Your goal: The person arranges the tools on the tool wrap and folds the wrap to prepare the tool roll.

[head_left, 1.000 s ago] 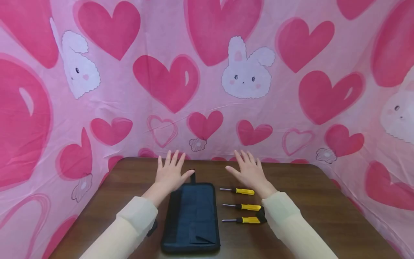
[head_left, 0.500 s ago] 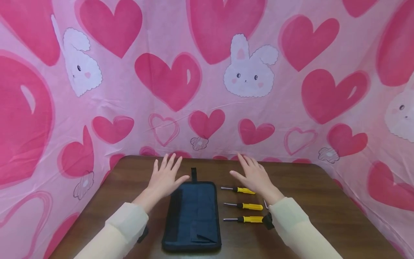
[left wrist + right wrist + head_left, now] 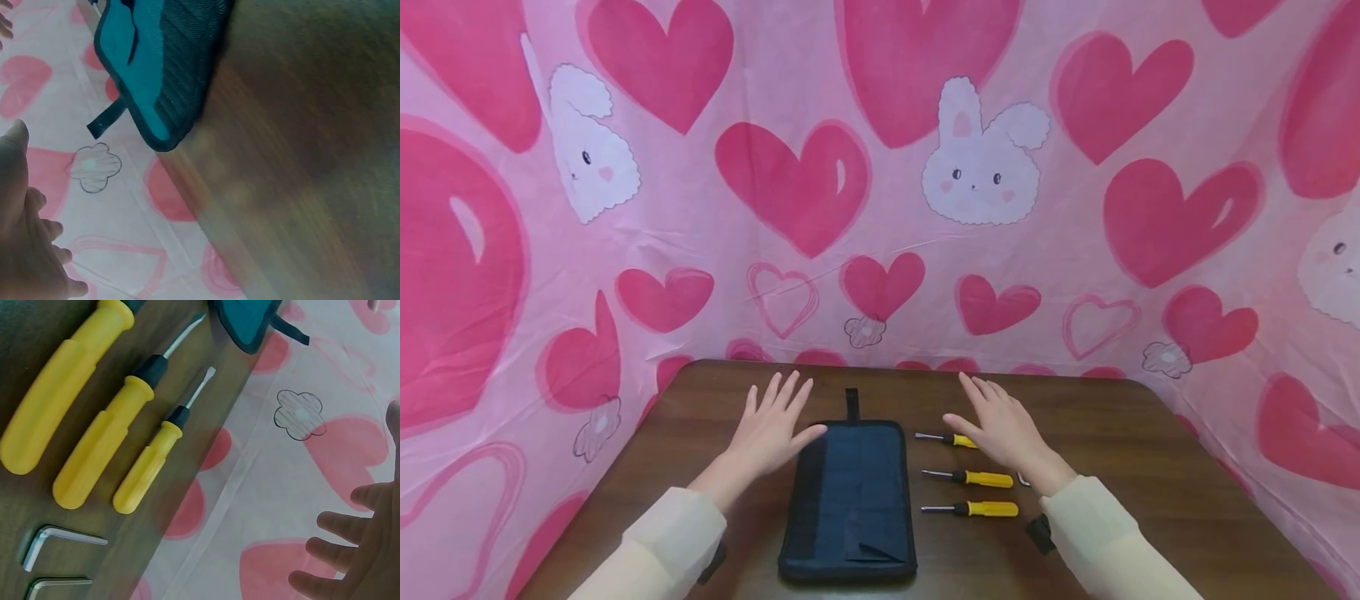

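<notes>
My left hand [image 3: 767,433] hovers with fingers spread near the far left corner of a dark blue tool pouch [image 3: 857,492]. The pouch lies flat, edged in black, with a black strap [image 3: 852,404] sticking out at its far end. My right hand [image 3: 1006,429], fingers extended, is above the far screwdriver [image 3: 964,442] and partly covers its yellow handle. Nearer lie a middle screwdriver [image 3: 988,479] and a near screwdriver [image 3: 992,508], tips toward the pouch. Two L-shaped hex keys [image 3: 69,535] show in the right wrist view. Neither hand holds anything.
The brown wooden table [image 3: 1157,483] ends at a pink cloth backdrop [image 3: 895,200] printed with hearts and rabbits. A small black device [image 3: 1040,533] sits at the right wrist, another black device [image 3: 711,562] at the left.
Both hands have drawn back a little toward the body and moved apart, uncovering the near screwdriver's handle end and the pouch strap. The pouch and screwdrivers stay in place on the table.
</notes>
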`<move>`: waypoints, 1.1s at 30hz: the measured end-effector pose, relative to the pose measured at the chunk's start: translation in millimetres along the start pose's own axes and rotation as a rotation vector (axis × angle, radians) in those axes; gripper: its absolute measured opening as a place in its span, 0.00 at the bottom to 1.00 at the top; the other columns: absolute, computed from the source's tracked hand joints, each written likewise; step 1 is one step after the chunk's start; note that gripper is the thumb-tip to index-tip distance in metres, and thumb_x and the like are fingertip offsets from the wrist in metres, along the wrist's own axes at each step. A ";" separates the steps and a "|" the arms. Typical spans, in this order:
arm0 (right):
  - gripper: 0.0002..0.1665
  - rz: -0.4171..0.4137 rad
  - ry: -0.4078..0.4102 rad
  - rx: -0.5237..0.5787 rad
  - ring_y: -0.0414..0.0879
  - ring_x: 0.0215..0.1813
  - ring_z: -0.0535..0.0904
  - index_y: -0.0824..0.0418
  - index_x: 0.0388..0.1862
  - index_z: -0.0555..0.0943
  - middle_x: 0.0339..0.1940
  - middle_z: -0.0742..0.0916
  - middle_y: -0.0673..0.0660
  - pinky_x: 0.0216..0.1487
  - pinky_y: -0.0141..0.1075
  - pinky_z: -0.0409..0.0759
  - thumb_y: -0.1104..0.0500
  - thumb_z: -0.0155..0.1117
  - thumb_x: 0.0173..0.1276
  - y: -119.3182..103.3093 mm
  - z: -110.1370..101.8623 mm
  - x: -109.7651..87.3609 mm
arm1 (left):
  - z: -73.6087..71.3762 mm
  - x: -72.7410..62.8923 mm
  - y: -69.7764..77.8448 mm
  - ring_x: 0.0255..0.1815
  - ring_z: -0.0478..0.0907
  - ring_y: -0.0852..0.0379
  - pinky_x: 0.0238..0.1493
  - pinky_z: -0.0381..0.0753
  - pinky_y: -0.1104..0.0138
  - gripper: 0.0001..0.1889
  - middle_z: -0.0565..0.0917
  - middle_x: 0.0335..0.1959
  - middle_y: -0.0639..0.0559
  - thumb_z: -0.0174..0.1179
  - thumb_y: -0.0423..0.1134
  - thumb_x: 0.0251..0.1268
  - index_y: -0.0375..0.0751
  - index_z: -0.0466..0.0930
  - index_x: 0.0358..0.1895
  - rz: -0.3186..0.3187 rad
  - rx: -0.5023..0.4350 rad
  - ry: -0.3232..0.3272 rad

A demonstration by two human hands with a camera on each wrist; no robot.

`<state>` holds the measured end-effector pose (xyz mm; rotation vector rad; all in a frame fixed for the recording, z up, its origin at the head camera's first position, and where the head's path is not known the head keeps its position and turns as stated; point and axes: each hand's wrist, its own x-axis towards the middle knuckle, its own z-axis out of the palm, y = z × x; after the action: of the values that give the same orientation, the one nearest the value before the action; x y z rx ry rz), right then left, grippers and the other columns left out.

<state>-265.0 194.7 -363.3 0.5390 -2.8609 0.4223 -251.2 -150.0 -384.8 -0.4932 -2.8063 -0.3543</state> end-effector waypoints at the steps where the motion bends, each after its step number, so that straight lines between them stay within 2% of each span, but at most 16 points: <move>1: 0.48 0.001 -0.001 0.002 0.62 0.66 0.60 0.58 0.72 0.56 0.66 0.67 0.65 0.61 0.58 0.58 0.33 0.52 0.62 0.2 0.4 -1.2 | 0.4 -1.5 -0.7 0.70 0.42 0.36 0.62 0.36 0.40 0.41 0.55 0.70 0.37 0.55 0.59 0.59 0.39 0.55 0.70 0.002 -0.002 0.000; 8: 0.48 0.019 -0.027 0.082 0.60 0.65 0.63 0.57 0.72 0.56 0.66 0.68 0.64 0.57 0.58 0.64 0.33 0.54 0.61 4.7 5.0 -11.1 | 4.3 -12.2 -5.8 0.70 0.43 0.37 0.62 0.37 0.40 0.41 0.54 0.70 0.38 0.55 0.59 0.59 0.39 0.55 0.70 0.000 -0.003 -0.016; 16: 0.50 0.081 -0.084 0.176 0.61 0.66 0.61 0.52 0.73 0.54 0.68 0.66 0.62 0.55 0.62 0.62 0.29 0.52 0.59 9.0 9.7 -20.6 | 7.0 -21.6 -9.7 0.69 0.45 0.36 0.62 0.39 0.39 0.41 0.56 0.69 0.38 0.56 0.59 0.58 0.39 0.56 0.70 0.006 -0.001 -0.022; 23: 0.46 0.103 -0.097 0.230 0.60 0.65 0.64 0.52 0.73 0.56 0.67 0.67 0.61 0.55 0.61 0.63 0.34 0.55 0.61 10.5 13.5 -25.9 | 11.0 -30.7 -12.5 0.69 0.48 0.35 0.62 0.44 0.39 0.41 0.57 0.69 0.37 0.55 0.59 0.59 0.37 0.58 0.69 0.016 -0.007 -0.027; 30: 0.45 0.122 -0.130 0.259 0.59 0.65 0.64 0.50 0.72 0.59 0.67 0.68 0.58 0.56 0.68 0.54 0.33 0.55 0.60 14.3 17.6 -30.6 | 20.2 -41.2 -16.1 0.68 0.49 0.35 0.61 0.46 0.39 0.40 0.59 0.68 0.36 0.57 0.59 0.58 0.36 0.59 0.68 0.016 -0.041 -0.036; 33: 0.44 0.115 -0.136 0.276 0.57 0.65 0.64 0.50 0.71 0.61 0.67 0.69 0.57 0.57 0.66 0.54 0.33 0.55 0.60 17.0 19.9 -33.0 | 23.8 -45.0 -16.6 0.68 0.49 0.35 0.61 0.46 0.39 0.40 0.59 0.68 0.36 0.57 0.58 0.58 0.36 0.60 0.68 0.013 -0.057 -0.053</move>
<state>-244.1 214.3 -394.1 0.4652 -2.9922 0.8397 -221.7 -171.8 -423.9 -0.5406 -2.8496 -0.4259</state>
